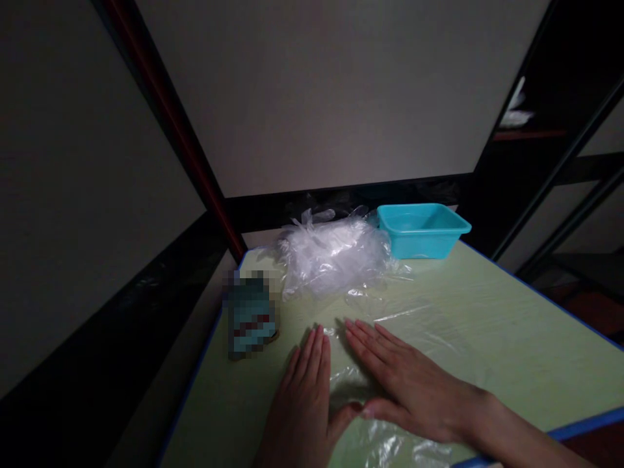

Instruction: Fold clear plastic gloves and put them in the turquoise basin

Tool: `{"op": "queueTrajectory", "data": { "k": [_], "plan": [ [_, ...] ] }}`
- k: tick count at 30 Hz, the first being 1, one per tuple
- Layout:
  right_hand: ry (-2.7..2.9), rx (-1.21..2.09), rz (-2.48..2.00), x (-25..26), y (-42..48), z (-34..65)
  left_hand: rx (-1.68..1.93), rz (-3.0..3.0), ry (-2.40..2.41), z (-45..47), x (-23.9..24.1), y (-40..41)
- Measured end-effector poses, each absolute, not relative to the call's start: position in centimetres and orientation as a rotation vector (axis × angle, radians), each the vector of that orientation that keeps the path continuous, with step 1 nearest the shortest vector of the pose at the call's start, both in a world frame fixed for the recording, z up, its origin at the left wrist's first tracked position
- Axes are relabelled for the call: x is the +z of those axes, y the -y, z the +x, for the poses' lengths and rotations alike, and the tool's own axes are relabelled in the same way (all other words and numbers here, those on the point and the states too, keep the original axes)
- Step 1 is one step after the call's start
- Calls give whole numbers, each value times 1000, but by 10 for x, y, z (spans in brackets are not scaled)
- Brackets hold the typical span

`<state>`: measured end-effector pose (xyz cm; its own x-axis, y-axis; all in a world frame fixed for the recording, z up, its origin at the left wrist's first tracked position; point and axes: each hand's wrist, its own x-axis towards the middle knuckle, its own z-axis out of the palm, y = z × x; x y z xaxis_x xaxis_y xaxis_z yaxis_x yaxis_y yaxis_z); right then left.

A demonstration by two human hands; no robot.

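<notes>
A thin sheet of clear plastic (429, 328) lies flat and wrinkled on the pale green table; I cannot tell whether it is a bag or a glove. My left hand (305, 396) rests palm down at its left side, fingers stretched forward. On the plastic, my right hand (407, 380) is flat too, its fingers pointing forward and left. The two thumb tips meet or nearly meet above the sheet. Neither hand grips anything. Just beyond the fingertips sits a heap of crumpled clear plastic pieces (336, 253).
A turquoise plastic basin (422, 240) stands at the back right, beside the heap. At the left is a blurred-out teal item (251, 318). The table (526, 344) has a blue edge and stands against a wall panel (351, 97). Dark shelving is at the right.
</notes>
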<state>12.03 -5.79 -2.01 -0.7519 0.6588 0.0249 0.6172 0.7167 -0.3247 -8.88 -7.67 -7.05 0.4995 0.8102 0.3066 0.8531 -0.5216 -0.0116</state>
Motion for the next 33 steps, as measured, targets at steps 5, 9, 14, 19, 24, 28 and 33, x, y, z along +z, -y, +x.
{"op": "queueTrajectory", "data": {
  "k": [5, 9, 14, 19, 24, 28, 33],
  "plan": [
    [2761, 588, -934, -20, 46, 99, -370, -2550, 1421, -91, -75, 74],
    [2768, 612, -911, -30, 43, 96, -365, -2546, 1441, -88, -75, 76],
    [2808, 544, -930, -36, 43, 105, -366, -2540, 1475, -88, -75, 76],
    [2807, 376, -1008, -43, 39, 133, -368, -2527, 1422, -89, -76, 75],
    [2772, 192, -1177, -54, 37, 177, -318, -2532, 1450, -88, -73, 76],
    [2692, 121, -1358, -59, 35, 215, -319, -2560, 1479, -90, -72, 75],
    [2582, 146, -1503, -64, 35, 246, -366, -2604, 1491, -90, -76, 74]
  ]
}}
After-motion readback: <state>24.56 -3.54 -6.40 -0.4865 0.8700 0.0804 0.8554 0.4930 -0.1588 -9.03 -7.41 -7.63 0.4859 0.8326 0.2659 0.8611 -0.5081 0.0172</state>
